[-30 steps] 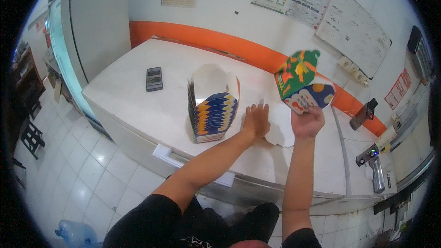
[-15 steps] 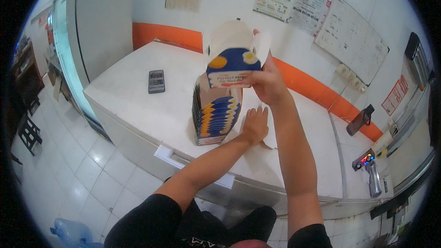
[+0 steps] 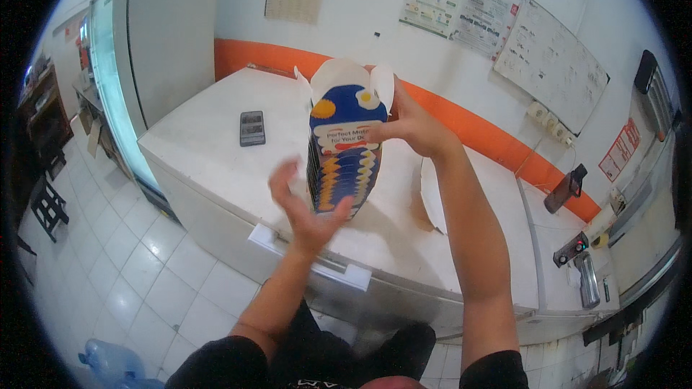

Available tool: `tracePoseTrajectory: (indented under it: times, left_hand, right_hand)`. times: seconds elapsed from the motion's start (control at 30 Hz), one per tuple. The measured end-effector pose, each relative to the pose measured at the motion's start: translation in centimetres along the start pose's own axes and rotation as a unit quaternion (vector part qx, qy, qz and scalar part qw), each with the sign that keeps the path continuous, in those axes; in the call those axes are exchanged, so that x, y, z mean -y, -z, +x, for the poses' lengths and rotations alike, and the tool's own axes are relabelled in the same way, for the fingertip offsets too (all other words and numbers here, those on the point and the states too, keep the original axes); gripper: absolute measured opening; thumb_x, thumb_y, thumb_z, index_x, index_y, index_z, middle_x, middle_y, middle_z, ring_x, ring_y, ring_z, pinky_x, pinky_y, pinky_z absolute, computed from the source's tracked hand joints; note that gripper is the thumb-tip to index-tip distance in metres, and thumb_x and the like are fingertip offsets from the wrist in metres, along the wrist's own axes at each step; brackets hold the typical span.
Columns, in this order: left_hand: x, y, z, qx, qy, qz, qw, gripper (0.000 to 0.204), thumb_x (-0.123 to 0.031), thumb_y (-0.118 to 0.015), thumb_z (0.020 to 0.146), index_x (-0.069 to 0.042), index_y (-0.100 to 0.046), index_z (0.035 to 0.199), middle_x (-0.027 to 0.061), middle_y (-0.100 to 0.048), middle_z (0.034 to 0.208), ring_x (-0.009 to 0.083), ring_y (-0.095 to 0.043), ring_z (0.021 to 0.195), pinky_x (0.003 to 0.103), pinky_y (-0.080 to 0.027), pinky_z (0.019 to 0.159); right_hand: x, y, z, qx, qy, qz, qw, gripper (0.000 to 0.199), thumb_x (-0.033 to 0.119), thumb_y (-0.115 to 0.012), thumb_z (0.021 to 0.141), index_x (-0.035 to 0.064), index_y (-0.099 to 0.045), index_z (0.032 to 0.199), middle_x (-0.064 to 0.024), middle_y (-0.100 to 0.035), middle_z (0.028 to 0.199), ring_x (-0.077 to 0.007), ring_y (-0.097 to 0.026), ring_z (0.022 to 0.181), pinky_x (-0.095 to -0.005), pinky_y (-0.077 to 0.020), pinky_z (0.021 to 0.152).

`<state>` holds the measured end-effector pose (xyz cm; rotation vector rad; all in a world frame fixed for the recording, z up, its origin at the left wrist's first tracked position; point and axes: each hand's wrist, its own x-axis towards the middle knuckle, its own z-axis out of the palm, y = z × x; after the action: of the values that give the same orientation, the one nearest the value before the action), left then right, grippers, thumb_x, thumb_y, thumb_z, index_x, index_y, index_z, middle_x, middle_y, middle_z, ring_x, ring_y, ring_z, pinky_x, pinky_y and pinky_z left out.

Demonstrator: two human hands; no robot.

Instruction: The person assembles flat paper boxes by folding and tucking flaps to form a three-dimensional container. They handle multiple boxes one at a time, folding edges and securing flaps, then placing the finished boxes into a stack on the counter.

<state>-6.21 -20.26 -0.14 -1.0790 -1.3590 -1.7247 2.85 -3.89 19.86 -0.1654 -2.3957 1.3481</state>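
A stack of nested paper boxes (image 3: 344, 150) is standing upright on the white bench (image 3: 216, 166). The right hand (image 3: 411, 126) is grasping its top; the left hand (image 3: 306, 205), its grip released, is touching its base. A phone (image 3: 252, 127) is lying well apart.

In front of you the long white chest-freezer top (image 3: 216, 151) carries a dark rectangular phone (image 3: 252, 127) lying flat toward its left end, a stack of blue, yellow and white printed paper boxes (image 3: 339, 173) standing near its front edge, and flat white cardboard blanks (image 3: 432, 198) to their right.
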Motion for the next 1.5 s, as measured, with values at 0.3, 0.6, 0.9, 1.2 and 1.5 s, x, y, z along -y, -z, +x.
tracePoseTrajectory:
  times: [0.3,0.6,0.9,1.2,1.5]
  left_hand:
    - [4.6,-1.5,6.2,0.233,0.305,-0.371,0.845,0.138,-0.021,-0.097,0.063,-0.011,-0.003,0.163,0.0239,-0.032,0.155,0.034,-0.048,0.137,0.043,-0.048,0.112]
    - [4.4,-2.7,5.0,0.273,0.223,-0.261,0.898,0.139,-0.01,-0.096,0.062,-0.019,-0.002,0.164,0.0222,-0.025,0.159,0.0355,-0.044,0.14,0.047,-0.045,0.115]
    - [2.3,-2.1,4.3,0.276,0.175,-0.234,0.915,0.143,-0.022,-0.098,0.06,-0.012,-0.001,0.164,0.0213,-0.026,0.159,0.0356,-0.035,0.146,0.046,-0.03,0.123]
    - [2.1,-2.7,4.3,0.224,0.168,-0.224,0.933,0.134,-0.019,-0.095,0.059,-0.005,-0.01,0.162,0.0213,-0.034,0.149,0.0385,-0.038,0.141,0.046,-0.031,0.12]
    - [2.7,-2.3,4.8,0.249,0.221,-0.268,0.904,0.137,-0.022,-0.097,0.06,-0.003,-0.007,0.162,0.0235,-0.028,0.157,0.0399,-0.035,0.143,0.046,-0.031,0.12]
  right_hand:
    - [1.2,-0.1,0.1,0.057,-0.121,-0.089,0.987,0.114,0.014,-0.096,0.061,0.0062,-0.032,0.154,-0.0168,-0.054,0.146,-0.0334,-0.045,0.141,-0.0402,-0.0358,0.119]
    - [7.2,1.3,1.1,-0.054,0.001,-0.242,0.969,0.063,0.031,-0.073,0.087,0.0023,-0.056,0.141,-0.0166,-0.064,0.134,-0.0311,-0.062,0.124,-0.0371,-0.045,0.111]
    - [3.7,-3.6,6.0,0.286,-0.223,-0.432,0.826,0.044,0.028,-0.07,0.085,0.005,-0.071,0.123,-0.0175,-0.073,0.116,-0.0312,-0.072,0.101,-0.0411,-0.0594,0.087]
    - [-1.3,-5.7,6.6,0.346,-0.178,-0.506,0.77,0.054,0.046,-0.074,0.081,0.01,-0.074,0.121,-0.0177,-0.072,0.121,-0.0303,-0.069,0.11,-0.0425,-0.0544,0.096]
    - [0.2,-3.7,5.0,0.13,-0.167,-0.323,0.923,0.036,0.021,-0.066,0.092,-0.0028,-0.071,0.118,-0.0172,-0.074,0.11,-0.0234,-0.073,0.098,-0.0346,-0.0594,0.085]
